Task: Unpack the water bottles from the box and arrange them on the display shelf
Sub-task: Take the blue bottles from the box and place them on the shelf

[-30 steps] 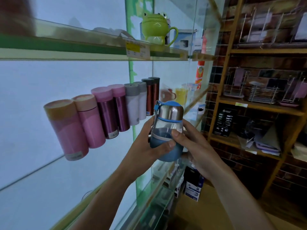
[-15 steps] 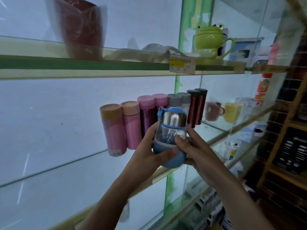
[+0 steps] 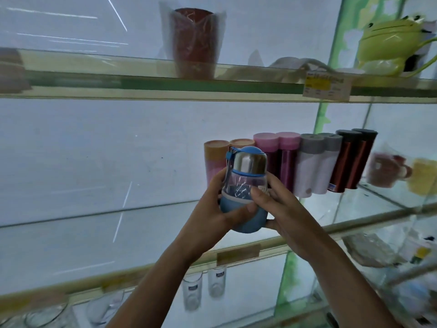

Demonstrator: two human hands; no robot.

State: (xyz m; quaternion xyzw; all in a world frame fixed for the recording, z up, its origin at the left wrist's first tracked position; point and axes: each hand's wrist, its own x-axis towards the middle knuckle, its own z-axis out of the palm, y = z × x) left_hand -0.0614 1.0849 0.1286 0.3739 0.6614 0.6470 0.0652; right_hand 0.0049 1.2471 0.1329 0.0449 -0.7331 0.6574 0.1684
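A small water bottle [image 3: 244, 183] with a blue cap, a steel collar, a clear body and a blue sleeve at the base is held upright in front of the middle glass shelf [image 3: 146, 223]. My left hand [image 3: 212, 214] grips its lower left side, thumb across the blue sleeve. My right hand [image 3: 281, 207] grips its right side, thumb on the clear body. Behind it a row of flasks [image 3: 307, 162] stands on the shelf: peach-pink, magenta, white-grey and dark red pairs. The box is out of view.
The upper glass shelf [image 3: 212, 84] carries a wrapped dark red cup [image 3: 192, 43], a green frog mug [image 3: 390, 41] and a yellow price tag [image 3: 326, 87]. Mugs [image 3: 387, 172] stand right of the flasks. Drinking glasses [image 3: 203, 290] stand on the shelf below.
The view has swung left and up, so the flasks and frog mug sit further right. Both hands still hold the bottle the same way, now nearer the shelf's bare left part.
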